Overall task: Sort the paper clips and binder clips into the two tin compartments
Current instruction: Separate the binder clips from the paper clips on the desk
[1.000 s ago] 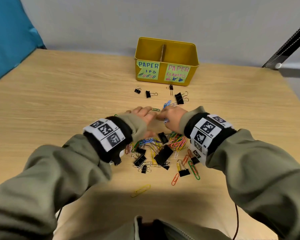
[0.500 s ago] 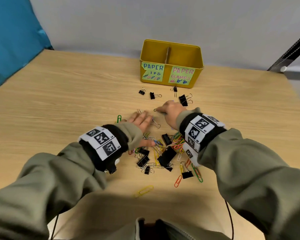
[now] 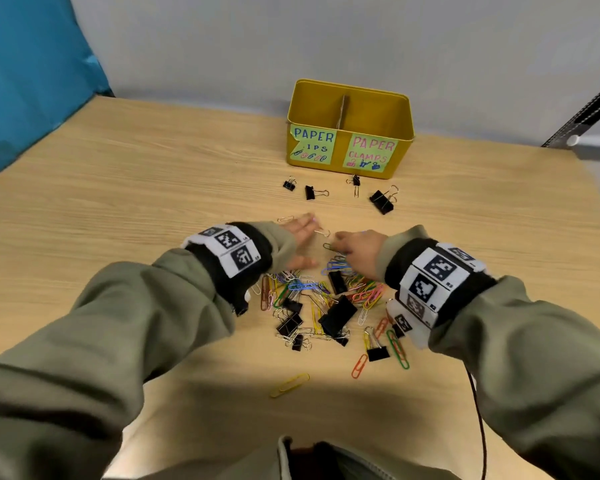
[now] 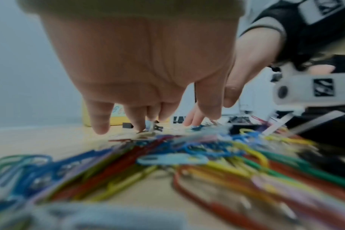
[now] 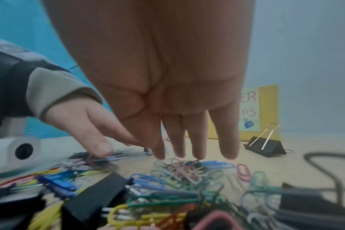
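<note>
On table (image 3: pixel 118 202) | mixed coloured paper clips (image 3: pixel 364 292), black binder clips (image 3: pixel 336 313) | both hands' fingers (image 5: pixel 228 140) extended

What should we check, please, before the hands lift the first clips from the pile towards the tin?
1. Left hand free: ok, fingers straight, nothing held.
2. Right hand free: ok, fingers extended over the pile.
3. Tin open with divider upright: ok.
4. Compartment labels readable: ok; left one torn.
5. Clip types separated: not ok, paper and binder clips tangled together.
6. Compartments empty: cannot tell.
</note>
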Tool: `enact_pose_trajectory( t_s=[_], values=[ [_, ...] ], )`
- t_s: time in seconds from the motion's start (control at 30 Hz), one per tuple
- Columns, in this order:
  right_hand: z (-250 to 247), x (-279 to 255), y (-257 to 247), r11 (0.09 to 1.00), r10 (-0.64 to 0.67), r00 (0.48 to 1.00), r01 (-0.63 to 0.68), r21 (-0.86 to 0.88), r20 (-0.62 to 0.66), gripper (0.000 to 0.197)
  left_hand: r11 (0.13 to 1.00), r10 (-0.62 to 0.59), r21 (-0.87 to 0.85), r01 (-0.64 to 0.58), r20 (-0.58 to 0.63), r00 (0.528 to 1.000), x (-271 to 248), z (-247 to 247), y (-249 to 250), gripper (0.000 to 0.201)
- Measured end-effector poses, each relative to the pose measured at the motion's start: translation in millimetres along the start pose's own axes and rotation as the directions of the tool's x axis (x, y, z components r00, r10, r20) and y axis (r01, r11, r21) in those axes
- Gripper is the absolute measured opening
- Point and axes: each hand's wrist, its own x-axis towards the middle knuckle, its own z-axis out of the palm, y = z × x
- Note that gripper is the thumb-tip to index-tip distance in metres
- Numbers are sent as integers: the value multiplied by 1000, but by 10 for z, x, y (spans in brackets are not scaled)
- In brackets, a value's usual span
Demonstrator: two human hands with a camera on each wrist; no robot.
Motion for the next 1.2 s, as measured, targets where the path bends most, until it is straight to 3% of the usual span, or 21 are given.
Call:
enact_pose_trajectory(
  t_s=[0.1,0.2,0.33,0.47,0.57,0.63,0.77,0.87,0.93,1.0,1.07,1.2],
  values=[
    [5,71,106,995,20,993,-8,103,-115,66,996,-64,-64,60,-63,996,50,-67,-142,94],
    [-26,27,-39,995,-54,997,58,79,-51,78,991,-104,81,102,21,994,-7,4,-226,95],
    [-176,166,-202,997,-42,999,42,57,-5,80,987,-73,148,62,70,995,-191,231,-151,93],
    [-272,183,-100,991,40,995,-28,132,-88,79,996,-48,85,39,100,994,-456,245,-82,82],
    [-282,155,94,980,121,982,-96,171,-143,73,995,-102,1,102,9,995,-493,103,-100,79],
    [-222,90,137,984,106,990,-90,155,-95,70,993,-121,-10,121,-47,992,-371,-2,-79,80],
    [-88,-53,98,993,17,999,-21,114,36,59,988,-143,46,145,-41,989,-153,-182,58,83],
    [-50,-111,212,982,155,988,-153,108,-5,55,994,-108,-31,109,38,993,-225,-109,182,83],
    [-30,-173,254,972,225,974,-224,75,-15,55,997,-79,9,78,100,992,-300,14,216,83],
    [-13,-224,212,976,201,980,-200,89,-2,54,994,-67,91,56,121,990,-313,120,199,86],
    [-14,-250,136,976,138,990,-131,172,-28,55,997,-56,58,50,100,993,-305,179,176,87],
    [-108,-359,69,955,136,972,-78,286,-189,47,993,89,71,-92,39,995,-357,236,287,75]
  ],
)
